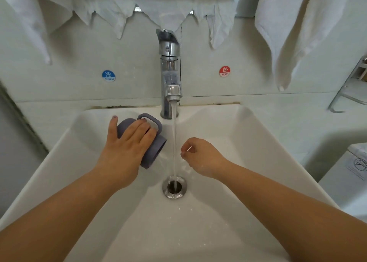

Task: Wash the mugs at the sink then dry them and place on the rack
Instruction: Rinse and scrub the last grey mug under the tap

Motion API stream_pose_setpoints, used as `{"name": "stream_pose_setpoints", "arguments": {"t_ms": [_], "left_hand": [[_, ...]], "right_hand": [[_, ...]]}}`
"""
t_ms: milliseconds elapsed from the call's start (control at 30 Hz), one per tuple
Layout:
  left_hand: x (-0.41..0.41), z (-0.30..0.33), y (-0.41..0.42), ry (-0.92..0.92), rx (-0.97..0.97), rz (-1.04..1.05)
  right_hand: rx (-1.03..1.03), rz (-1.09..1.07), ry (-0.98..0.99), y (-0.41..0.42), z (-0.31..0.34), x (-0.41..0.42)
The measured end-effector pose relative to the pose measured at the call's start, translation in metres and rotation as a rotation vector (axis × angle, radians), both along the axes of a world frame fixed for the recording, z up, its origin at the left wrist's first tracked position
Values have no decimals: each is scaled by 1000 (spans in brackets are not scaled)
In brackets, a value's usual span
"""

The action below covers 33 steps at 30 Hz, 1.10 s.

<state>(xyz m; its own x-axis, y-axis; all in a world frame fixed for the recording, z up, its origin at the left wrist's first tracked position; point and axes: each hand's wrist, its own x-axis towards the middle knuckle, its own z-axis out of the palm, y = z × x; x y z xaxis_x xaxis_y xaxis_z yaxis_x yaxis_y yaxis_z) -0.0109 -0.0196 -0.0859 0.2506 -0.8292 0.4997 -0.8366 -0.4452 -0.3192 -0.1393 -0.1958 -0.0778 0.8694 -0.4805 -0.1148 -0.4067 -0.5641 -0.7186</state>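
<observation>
A grey-purple mug (pixel 154 152) lies tilted on its side over the white sink (pixel 248 134), its mouth facing right toward the stream of water (pixel 175 142). My left hand (pixel 127 142) holds it from above, fingers through and over the handle. To the right of the stream my right hand (pixel 200 156) hovers with fingers loosely curled and nothing in it. The water runs from the chrome tap (pixel 169 70) straight into the drain (pixel 174 187).
White towels (pixel 294 27) and cloths hang on the wall above the sink. Cold and hot stickers flank the tap. A metal wire rack (pixel 349 86) stands at the far right edge. A white appliance (pixel 349 172) sits at the lower right.
</observation>
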Motion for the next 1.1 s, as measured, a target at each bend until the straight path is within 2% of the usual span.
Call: {"name": "stream_pose_setpoints", "arguments": {"t_ms": [100,167,267,333,400,567,667,767,900,1000,1100], "left_hand": [[-6,6,-2,187,5,78],[-9,14,-3,528,-33,140],[-12,22,-3,1166,-168,32],[-16,25,-4,1375,-170,-51],[-19,25,-6,1404,-103,-100],[-22,33,-5,1493,-35,-185],[-27,37,-5,1552,-24,-227],[-31,35,-9,1582,-59,-179],[-32,36,-10,1433,-163,-87],[-30,39,-7,1315,-171,-69],[-24,40,-5,1306,-149,-82]], "right_hand": [[9,-8,6,0,1,-2],[38,-15,-1,0,3,-3],[168,-24,-57,3,9,-2],[245,-8,-92,6,13,-2],[264,27,-102,10,16,-2],[106,28,-96,14,23,-5],[50,-31,-130,17,27,-5],[76,-57,-121,21,30,-5],[256,-91,-70,26,31,-8],[420,-107,-45,28,32,-10],[368,-25,4,29,31,-12]]}}
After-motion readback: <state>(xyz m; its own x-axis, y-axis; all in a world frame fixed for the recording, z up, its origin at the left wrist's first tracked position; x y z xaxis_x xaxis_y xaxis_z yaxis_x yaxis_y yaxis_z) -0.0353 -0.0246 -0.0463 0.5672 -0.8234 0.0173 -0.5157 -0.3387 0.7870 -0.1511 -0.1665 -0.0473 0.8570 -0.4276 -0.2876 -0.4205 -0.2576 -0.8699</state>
